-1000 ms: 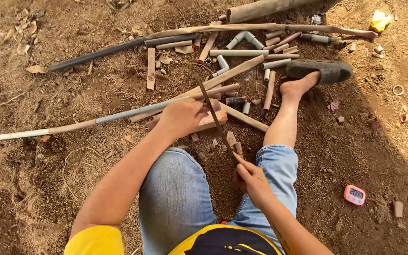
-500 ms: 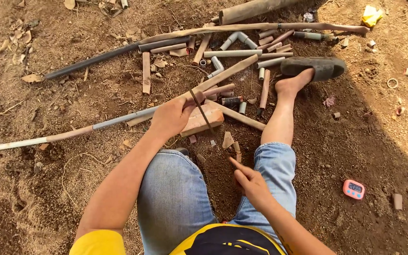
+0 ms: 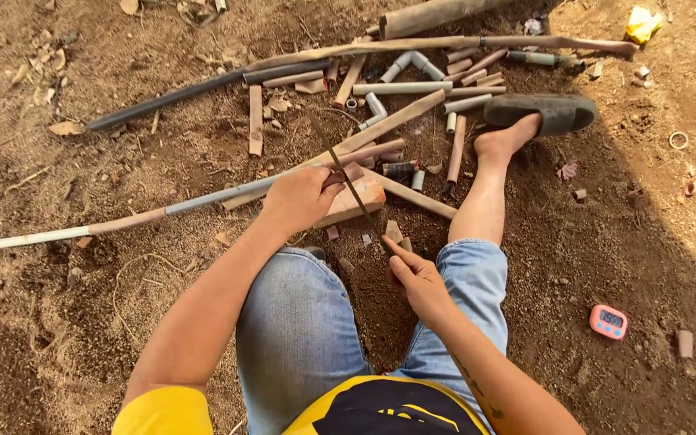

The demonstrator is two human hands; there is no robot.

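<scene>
My left hand (image 3: 300, 197) presses a long thin pipe (image 3: 122, 221) down onto a reddish brick (image 3: 356, 201) on the dirt. The pipe runs from the far left edge to the brick. My right hand (image 3: 416, 278) grips the near end of a thin dark saw blade (image 3: 348, 181). The blade slants up and left across the pipe just right of my left fingers. I sit on the ground in blue jeans, my right foot (image 3: 505, 141) stretched out beside a dark sandal (image 3: 549, 113).
Several cut pipe pieces and elbow fittings (image 3: 412, 64) lie scattered beyond the brick. A long black pipe (image 3: 171, 98) and a thick log (image 3: 432, 14) lie farther back. A small pink timer (image 3: 608, 321) rests on the soil at the right, a yellow scrap (image 3: 642, 22) at top right.
My right hand has pulled the saw blade back toward me and lower. My left hand stays pressed on the pipe at the brick.
</scene>
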